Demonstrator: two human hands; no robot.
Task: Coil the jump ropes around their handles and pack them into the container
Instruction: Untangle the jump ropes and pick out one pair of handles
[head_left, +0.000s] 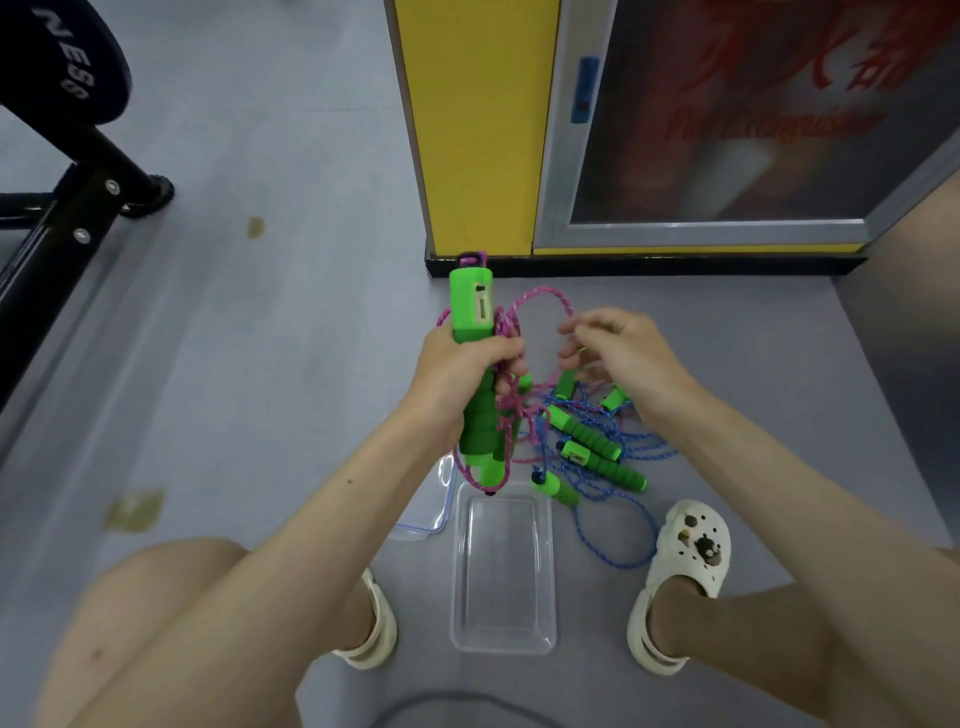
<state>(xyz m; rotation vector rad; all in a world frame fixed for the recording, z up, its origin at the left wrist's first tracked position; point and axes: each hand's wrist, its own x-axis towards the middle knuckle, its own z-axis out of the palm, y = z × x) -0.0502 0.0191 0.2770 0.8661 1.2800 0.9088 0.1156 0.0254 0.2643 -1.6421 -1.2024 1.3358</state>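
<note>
Crouching on the floor (260, 364), with the clear container (460, 571) set open between the feet, within easy reach for packing. Gripping both green handles (470, 306) of the pink rope (543, 292) together in the left hand (457, 364), fingers curled tight round the foam, counter end up. Probably holding them as one bundle to give a firm core to wind on and to lift the cord off the pile below. Reaching in with the right hand (623, 348) at a free loop of the pink cord, fingers curled at it and seemingly pinching, though too blurred to say for certain. Judging by the few turns lying against the handles and the slack hanging under them, only partway into the coiling. Leaving the blue ropes (644, 452), handles and all, in a tangle on the floor just beyond the container, with one strand trailing to the white shoe (693, 545); likely to need untangling first. Yet to put anything in the container, with the lid (431, 519) lying just beside its left wall
</note>
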